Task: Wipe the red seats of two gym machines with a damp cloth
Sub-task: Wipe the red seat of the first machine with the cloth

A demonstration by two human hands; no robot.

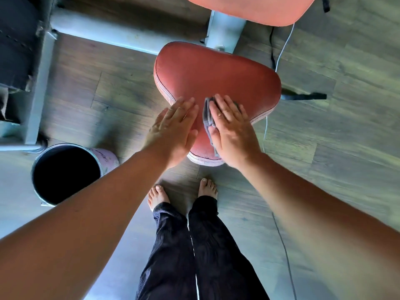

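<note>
1. Head view, far left: grey machine frame with a dark pad beside it, standing on the wood-look floor.
2. Lower left: bucket on the floor, inside dark, contents cannot tell; it sits left of the left forearm.
3. Left hand lies flat, fingers spread, palm down on the left near edge of the red seat; it grips nothing, just rests on the seat.
4. Red seat is centre frame, roughly triangular, narrow end toward the person, on a grey post.
5. Grey cloth lies on the seat's near part, under the right hand, its folded edge showing on the hand's left side.
6. Right hand presses flat on the cloth, fingers extended, not clenched around it.
7. Top centre-right: second red pad, partly cut off by the frame.
8. Right of the seat: a thin white cable and a black lever.
9. Bottom centre: bare feet and dark trousers, just in front of the seat's narrow end.
</note>
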